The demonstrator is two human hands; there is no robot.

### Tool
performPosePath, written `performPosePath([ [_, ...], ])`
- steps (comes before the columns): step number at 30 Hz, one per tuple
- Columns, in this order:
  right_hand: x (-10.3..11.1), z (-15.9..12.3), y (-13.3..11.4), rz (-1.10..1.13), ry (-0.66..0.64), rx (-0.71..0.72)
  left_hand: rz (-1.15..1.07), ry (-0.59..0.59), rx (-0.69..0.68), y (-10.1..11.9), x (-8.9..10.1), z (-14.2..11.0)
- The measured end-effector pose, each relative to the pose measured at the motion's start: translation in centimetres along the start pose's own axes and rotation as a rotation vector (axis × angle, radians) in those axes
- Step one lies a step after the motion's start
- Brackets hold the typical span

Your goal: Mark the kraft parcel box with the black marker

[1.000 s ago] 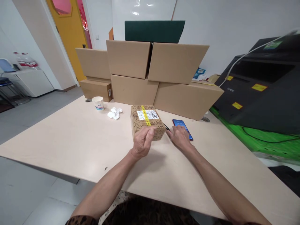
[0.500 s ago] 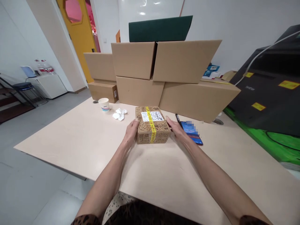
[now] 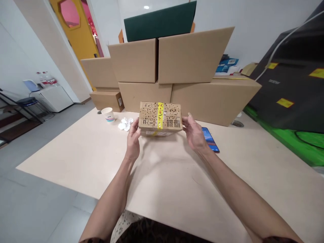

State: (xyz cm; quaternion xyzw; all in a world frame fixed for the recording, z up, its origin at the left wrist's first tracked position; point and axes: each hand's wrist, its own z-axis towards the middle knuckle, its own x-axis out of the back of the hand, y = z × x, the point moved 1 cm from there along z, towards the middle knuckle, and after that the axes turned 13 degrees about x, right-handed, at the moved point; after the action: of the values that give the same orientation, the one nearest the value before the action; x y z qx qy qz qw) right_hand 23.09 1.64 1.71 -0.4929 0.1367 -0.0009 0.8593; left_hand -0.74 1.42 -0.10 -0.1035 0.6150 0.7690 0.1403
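Note:
A small brown patterned box with a yellow tape strip is lifted off the beige table, held between both hands. My left hand grips its left end. On the box's right end my right hand holds it with fingers curled. The box is tilted so that its front face with small printed codes shows. A blue phone lies on the table just right of my right hand.
Large cardboard boxes are stacked behind, with a dark green box on top. A paper cup and crumpled tissue lie at the left. A black machine stands at the right. A yellow door is far left.
Both hands closed on the box's ends and raised it off the table, tipping its front face toward me. A second ago my right hand was by the phone.

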Motion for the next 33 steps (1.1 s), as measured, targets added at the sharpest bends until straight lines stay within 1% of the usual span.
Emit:
performPosePath([
  [3,-0.3,-0.3,-0.4,0.003,0.061,-0.014,-0.006,0.086,0.1,0.2,-0.1,0.0],
  [6,-0.3,-0.4,-0.5,-0.041,0.068,-0.036,-0.015,0.108,0.17,0.4,-0.3,0.0],
  [8,-0.2,-0.3,-0.4,-0.093,0.06,-0.087,-0.053,0.089,0.23,0.5,-0.5,-0.1],
  [9,-0.1,-0.3,-0.2,-0.114,0.063,-0.129,-0.079,0.071,0.282,0.6,-0.6,-0.2],
  [11,0.0,-0.4,0.2,-0.133,0.056,-0.241,-0.119,0.006,0.418,0.6,-0.7,-0.4],
  [13,-0.1,-0.7,0.6,-0.121,0.007,-0.344,-0.129,-0.053,0.534,0.5,-0.8,-0.6],
  [15,-0.3,-1.1,0.8,-0.081,-0.057,-0.372,-0.109,-0.067,0.558,0.4,-0.9,-0.7],
  [17,-0.7,-1.4,0.7,-0.023,-0.079,-0.326,-0.085,-0.062,0.498,0.3,-1.0,-0.8],
  [19,-0.9,-1.5,0.3,0.04,-0.048,-0.242,-0.079,-0.07,0.402,0.3,-1.0,-0.8],
  [22,-0.8,-1.2,-0.6,0.114,0.026,-0.075,-0.08,-0.056,0.203,0.7,-0.7,-0.7],
  [25,-0.6,-1.0,-1.8,0.152,0.032,0.056,-0.056,-0.033,0.038,1.2,-0.3,-0.8],
  [29,-0.8,-1.3,-3.4,0.169,0.037,0.106,-0.027,0.004,-0.013,1.9,0.0,-0.9],
  [33,-1.5,-1.9,-4.9,0.22,0.051,0.184,-0.119,0.034,-0.019,2.4,0.6,-0.7],
])
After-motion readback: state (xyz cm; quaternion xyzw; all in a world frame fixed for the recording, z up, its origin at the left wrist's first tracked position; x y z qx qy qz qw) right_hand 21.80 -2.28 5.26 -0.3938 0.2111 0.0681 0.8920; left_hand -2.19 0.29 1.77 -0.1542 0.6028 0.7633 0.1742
